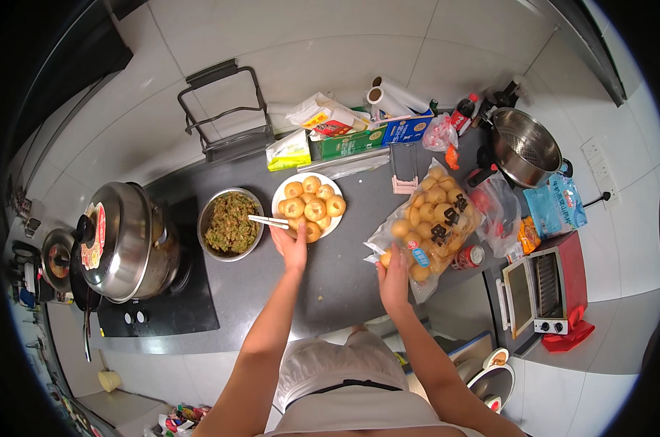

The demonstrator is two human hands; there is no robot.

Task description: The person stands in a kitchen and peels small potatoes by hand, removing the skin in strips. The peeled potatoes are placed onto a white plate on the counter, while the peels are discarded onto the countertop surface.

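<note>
My left hand (290,248) is at the near rim of a white plate (336,223) heaped with round, golden fried tofu puffs (314,210). Its thumb lies beside the nearest puffs. White chopsticks (268,221) reach from a metal bowl (201,232) of chopped green-and-brown filling (231,221) towards that hand. Whether its fingers grip the chopsticks or the plate is unclear. On the right, my right hand (394,278) is at the mouth of a clear plastic bag (434,229) full of more puffs. One fried tofu puff (386,258) sits between its thumb and fingers.
A lidded steel pot (128,246) stands on the black cooktop (160,322) at left. Boxes (357,142) and wrap rolls (393,101) line the wall. Farther right are a drink can (468,257), a steel steamer pot (526,145) and a red toaster oven (570,267) with its door down.
</note>
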